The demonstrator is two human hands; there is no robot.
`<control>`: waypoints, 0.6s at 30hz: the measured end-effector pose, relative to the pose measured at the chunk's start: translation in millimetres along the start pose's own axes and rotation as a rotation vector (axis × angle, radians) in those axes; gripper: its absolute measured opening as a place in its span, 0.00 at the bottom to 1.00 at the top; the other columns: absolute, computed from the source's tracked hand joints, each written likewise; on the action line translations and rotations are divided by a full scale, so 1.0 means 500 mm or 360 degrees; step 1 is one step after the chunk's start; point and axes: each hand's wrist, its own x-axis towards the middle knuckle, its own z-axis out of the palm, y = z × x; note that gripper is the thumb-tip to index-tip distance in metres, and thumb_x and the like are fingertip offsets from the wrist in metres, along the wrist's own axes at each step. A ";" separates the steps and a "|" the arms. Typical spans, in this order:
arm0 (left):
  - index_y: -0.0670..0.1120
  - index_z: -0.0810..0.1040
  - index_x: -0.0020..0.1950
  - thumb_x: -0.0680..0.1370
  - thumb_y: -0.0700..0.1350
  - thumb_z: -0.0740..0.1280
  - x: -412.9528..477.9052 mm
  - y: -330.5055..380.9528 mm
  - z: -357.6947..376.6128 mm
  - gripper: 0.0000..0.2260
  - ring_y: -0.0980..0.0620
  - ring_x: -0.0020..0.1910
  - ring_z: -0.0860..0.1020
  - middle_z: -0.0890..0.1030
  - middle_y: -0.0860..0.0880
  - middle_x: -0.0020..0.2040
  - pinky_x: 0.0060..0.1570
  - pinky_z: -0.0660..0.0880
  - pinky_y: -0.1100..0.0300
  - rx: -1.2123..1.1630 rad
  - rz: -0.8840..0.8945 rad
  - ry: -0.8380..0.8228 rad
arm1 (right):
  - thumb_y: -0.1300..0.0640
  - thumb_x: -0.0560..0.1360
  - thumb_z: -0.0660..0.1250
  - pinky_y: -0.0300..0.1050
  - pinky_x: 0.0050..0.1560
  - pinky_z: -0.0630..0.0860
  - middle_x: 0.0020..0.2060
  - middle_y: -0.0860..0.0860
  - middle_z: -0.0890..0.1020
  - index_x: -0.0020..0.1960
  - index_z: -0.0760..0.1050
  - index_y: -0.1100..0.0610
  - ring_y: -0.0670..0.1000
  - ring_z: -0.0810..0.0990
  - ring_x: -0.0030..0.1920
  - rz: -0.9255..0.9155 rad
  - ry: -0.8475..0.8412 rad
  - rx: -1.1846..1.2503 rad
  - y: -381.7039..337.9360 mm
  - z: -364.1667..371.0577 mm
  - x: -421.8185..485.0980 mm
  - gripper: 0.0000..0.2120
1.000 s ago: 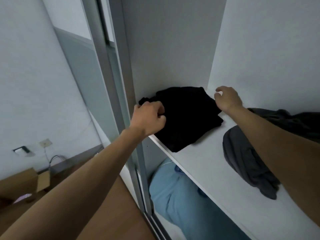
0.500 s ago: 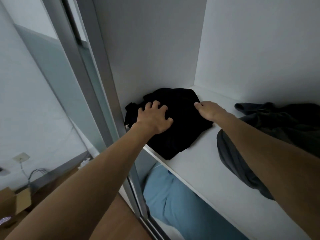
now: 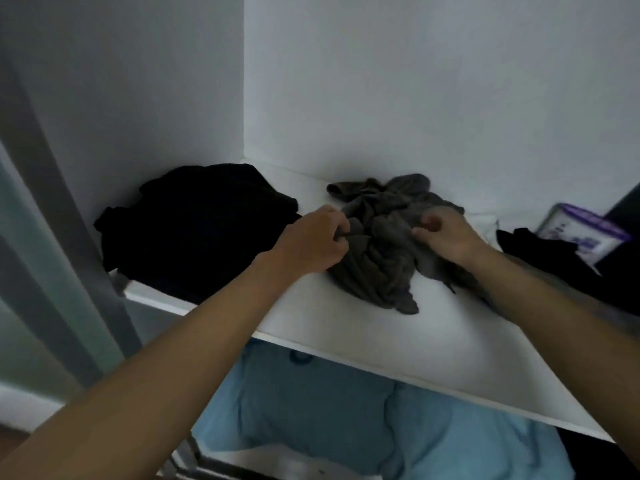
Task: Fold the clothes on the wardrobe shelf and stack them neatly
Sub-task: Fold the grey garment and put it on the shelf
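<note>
Shelf: the white wardrobe shelf runs across in front of me, with its back corner at about 11 o'clock from the middle of the view.
Blue bedding: a pale blue bundle lies in the space under the shelf, at 6 o'clock.
Door frame: the grey sliding-door frame stands at 9 o'clock, blurred.
Black garment: a folded black garment sits on the shelf against the left wall, at 9 o'clock from the grey one and just beside it.
Grey garment: the crumpled grey garment lies mid-shelf between my hands, not folded (one tail points to 6 o'clock, toward the shelf's front edge).
Black cloth: a second dark cloth lies loose at 3 o'clock from the grey garment, partly behind my right forearm.
Pack: a white and purple pack leans tilted at 2 o'clock, touching the black cloth; its print is too blurred to read.
Left hand: my left hand has its fingers curled and pinches the grey garment's edge at its 9 o'clock side.
Right hand: my right hand rests over the grey garment's 3 o'clock side with fingers bent; I cannot tell whether it has hold of the cloth.
</note>
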 end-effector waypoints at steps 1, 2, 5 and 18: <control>0.49 0.75 0.62 0.77 0.49 0.66 0.009 0.006 0.021 0.14 0.46 0.61 0.76 0.73 0.50 0.64 0.63 0.73 0.48 -0.0014 -0.0017 -0.0066 | 0.46 0.77 0.68 0.48 0.46 0.75 0.44 0.55 0.81 0.45 0.76 0.60 0.57 0.80 0.46 0.0105 -0.0057 0.0032 0.015 0.002 -0.026 0.16; 0.49 0.73 0.65 0.77 0.50 0.66 0.015 0.010 0.043 0.16 0.45 0.62 0.75 0.72 0.49 0.66 0.63 0.72 0.49 -0.0020 -0.0042 -0.0165 | 0.43 0.76 0.69 0.43 0.43 0.73 0.43 0.53 0.80 0.45 0.75 0.58 0.54 0.79 0.45 0.0232 -0.0109 0.0089 0.023 0.009 -0.053 0.17; 0.49 0.72 0.66 0.79 0.48 0.63 0.017 0.017 0.111 0.15 0.42 0.61 0.76 0.75 0.47 0.64 0.59 0.74 0.50 0.0044 -0.0061 -0.0505 | 0.41 0.73 0.71 0.34 0.34 0.67 0.37 0.49 0.76 0.42 0.74 0.55 0.49 0.75 0.40 0.0495 -0.0108 0.0375 0.028 0.056 -0.109 0.18; 0.50 0.75 0.68 0.77 0.59 0.64 0.049 0.031 0.129 0.22 0.42 0.63 0.75 0.75 0.43 0.66 0.64 0.73 0.45 -0.0381 -0.0283 -0.0178 | 0.58 0.76 0.65 0.52 0.54 0.76 0.55 0.60 0.78 0.56 0.75 0.63 0.60 0.76 0.55 0.0201 0.0157 -0.0028 -0.071 0.180 -0.246 0.11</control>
